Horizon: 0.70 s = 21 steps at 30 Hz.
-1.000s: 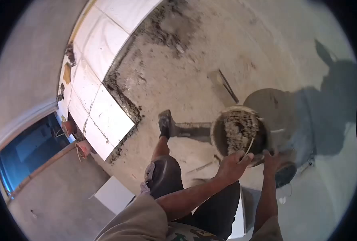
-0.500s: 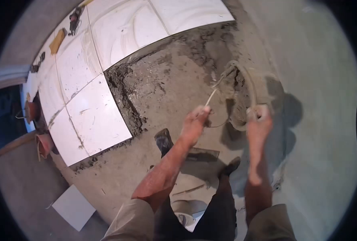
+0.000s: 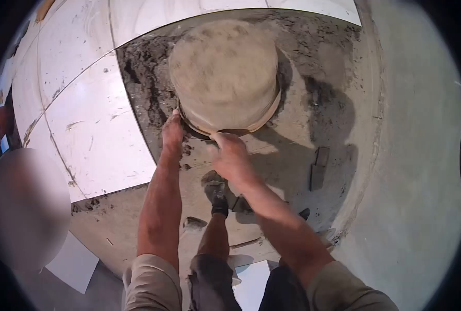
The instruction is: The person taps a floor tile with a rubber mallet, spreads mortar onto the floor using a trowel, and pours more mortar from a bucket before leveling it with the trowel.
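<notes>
A large, mud-coated round container [image 3: 222, 62] is tipped over with its bottom facing up, above the rough mortar bed [image 3: 150, 88]. My left hand [image 3: 172, 133] is closed on the container's rim at its lower left. At the near edge of the rim, my right hand [image 3: 229, 155] is also closed on it. What lies beneath the container is hidden. White tiles [image 3: 93, 114] border the bed on the left and at the top.
A dark block-like object [image 3: 318, 168] lies on the floor to the right. A loose white tile [image 3: 75, 264] is at the lower left, partly behind a blurred round shape. My foot [image 3: 216, 192] stands just below my hands. A smooth pale surface [image 3: 417, 155] runs along the right.
The container has been swung up and left and turned bottom up. Both hands have moved left with it. The view has shifted, and a blurred shape has appeared at the lower left.
</notes>
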### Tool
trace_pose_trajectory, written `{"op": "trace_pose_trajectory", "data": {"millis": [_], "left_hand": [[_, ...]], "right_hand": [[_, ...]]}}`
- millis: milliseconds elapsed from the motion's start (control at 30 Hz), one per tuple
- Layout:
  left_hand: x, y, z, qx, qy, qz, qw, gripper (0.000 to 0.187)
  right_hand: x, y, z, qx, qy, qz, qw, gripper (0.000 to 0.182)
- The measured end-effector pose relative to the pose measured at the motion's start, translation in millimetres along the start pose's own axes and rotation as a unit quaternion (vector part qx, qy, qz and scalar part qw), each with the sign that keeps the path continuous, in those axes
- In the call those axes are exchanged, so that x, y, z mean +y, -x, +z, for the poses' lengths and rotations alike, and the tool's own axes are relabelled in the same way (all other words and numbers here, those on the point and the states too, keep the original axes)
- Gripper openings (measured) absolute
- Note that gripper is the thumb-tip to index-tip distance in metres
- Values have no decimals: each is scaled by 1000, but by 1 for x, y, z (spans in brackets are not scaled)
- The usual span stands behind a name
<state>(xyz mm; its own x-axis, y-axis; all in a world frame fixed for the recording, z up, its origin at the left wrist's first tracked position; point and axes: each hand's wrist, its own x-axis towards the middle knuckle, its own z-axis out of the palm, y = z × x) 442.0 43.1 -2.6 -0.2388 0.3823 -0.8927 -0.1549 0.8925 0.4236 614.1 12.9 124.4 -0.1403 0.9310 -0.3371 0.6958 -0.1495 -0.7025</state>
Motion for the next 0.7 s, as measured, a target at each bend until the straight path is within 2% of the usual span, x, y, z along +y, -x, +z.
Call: {"op": "trace_pose_trajectory", "data": {"millis": [67,100,167,200,233,267,300,333,367,400,433,467,500,533,600,667,700], "left_hand": [[5,-6,0,109,-83,116,984,61],[13,-5,1,115,-71,121,983,61],[12,3,8,152,-81,112,979,60],[-3,-11,10,143,-5,149,978,63],[1,-8,12,143,0,147,979,63],[8,2,12,143,-13,144,979,63],[9,6,11,144,-28,140,979,64],[2,1,10,147,-18,146,978,64],[-2,-1,7,151,-22,145,978,64],[-4,-3,5,155,-70,170,971,63],[-9,-4,5,156,-120,192,961,62],[-11,1,11,165,-35,168,971,62],[-19,-1,10,165,-40,157,973,62],[-23,-3,13,162,-2,169,972,61],[-21,-5,17,157,44,183,969,60],[-22,-7,5,103,6,155,982,53],[-20,-6,1,74,-14,144,987,49]], "right_hand": [[-29,-1,-42,-23,-10,27,999,23],[-48,-9,-69,-48,-15,53,997,21],[-80,-31,-119,11,11,85,996,22],[-87,-53,-135,118,30,56,991,22],[-63,-82,-140,259,60,-77,961,30],[-58,-116,-166,238,278,-285,886,39],[-78,-146,-162,296,89,-73,948,38],[-71,-184,-163,266,51,-25,962,56],[-126,-178,-162,180,20,98,979,67],[-106,-214,-149,147,5,102,984,77],[-108,-217,-144,145,0,108,983,77],[-118,-218,-138,47,35,150,987,72],[-120,-218,-132,-53,72,188,978,67],[-111,-205,-134,-44,-146,192,970,54],[-58,-192,-128,15,-147,144,979,52],[-29,-160,-147,-33,-233,165,958,59],[-7,-146,-156,-62,-219,200,953,62]]}}
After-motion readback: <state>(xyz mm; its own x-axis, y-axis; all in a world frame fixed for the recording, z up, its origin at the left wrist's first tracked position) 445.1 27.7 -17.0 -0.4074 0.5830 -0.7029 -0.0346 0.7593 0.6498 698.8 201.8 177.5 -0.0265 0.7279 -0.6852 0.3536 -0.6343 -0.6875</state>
